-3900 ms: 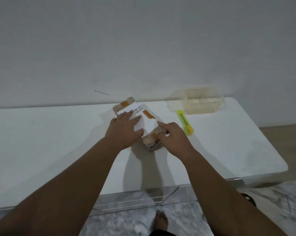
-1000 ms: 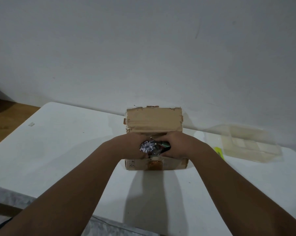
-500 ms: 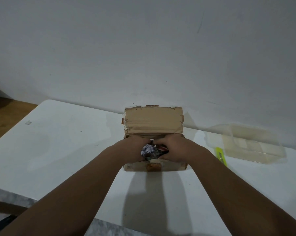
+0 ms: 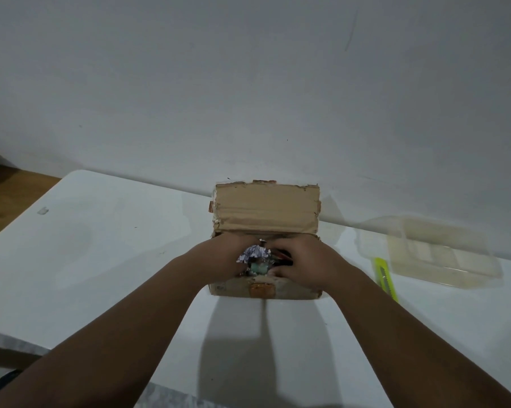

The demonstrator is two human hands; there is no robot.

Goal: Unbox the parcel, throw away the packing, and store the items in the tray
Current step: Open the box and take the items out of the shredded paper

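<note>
A brown cardboard parcel (image 4: 266,209) stands open on the white table (image 4: 107,254), its far flap raised upright. Both my hands are inside its opening. My left hand (image 4: 227,254) sits at the left side, touching a wad of crumpled purple-white packing paper (image 4: 254,253). My right hand (image 4: 304,262) curls over the contents at the right, where dark and teal items (image 4: 258,267) show between the hands. What each hand grips is hidden. A clear plastic tray (image 4: 430,251) lies to the right of the parcel.
A yellow-green box cutter (image 4: 386,278) lies between the parcel and the tray. The grey wall runs right behind the table. Wooden floor (image 4: 10,198) shows past the table's left edge, marbled floor below the near edge.
Earlier my hands pressed on the closed, labelled parcel. Now it is open with the flap up. Over the last second my hands dug slightly deeper among the contents; the paper wad shifted a little.
</note>
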